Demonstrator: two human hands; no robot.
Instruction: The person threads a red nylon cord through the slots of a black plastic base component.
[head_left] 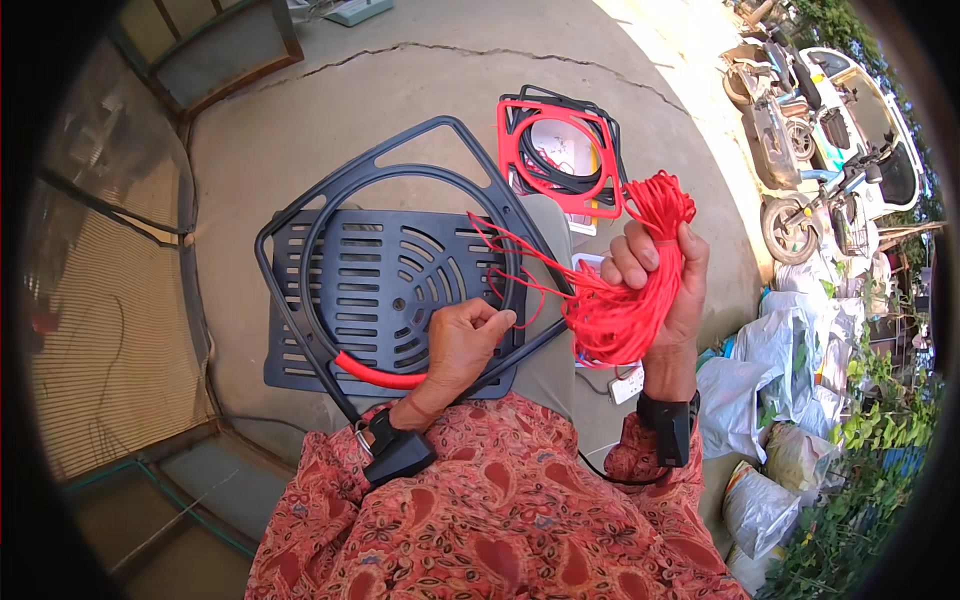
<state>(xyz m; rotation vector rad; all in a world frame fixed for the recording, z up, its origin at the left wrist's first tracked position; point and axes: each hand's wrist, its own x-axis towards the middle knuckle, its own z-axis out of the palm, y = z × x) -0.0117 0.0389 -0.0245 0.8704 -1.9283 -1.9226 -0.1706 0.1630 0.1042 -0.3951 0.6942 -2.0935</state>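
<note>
A thick hank of red cord is gripped in my right hand, raised to the right of my lap. Loose strands run left from it across the ring. My left hand is closed in a pinch at the right inner side of the ring, with a thin red strand at its fingertips. Beneath it is a black frame with a round ring inside, lying over a black slotted plate on my lap. A smooth red section covers part of the ring near my left wrist; the wrist hides its right end.
Ahead to the right, a red frame and black frames lie over a light box with black coils. A white power strip sits beside my right forearm. Farther right are filled sacks and parked two-wheelers. A ribbed panel stands at left.
</note>
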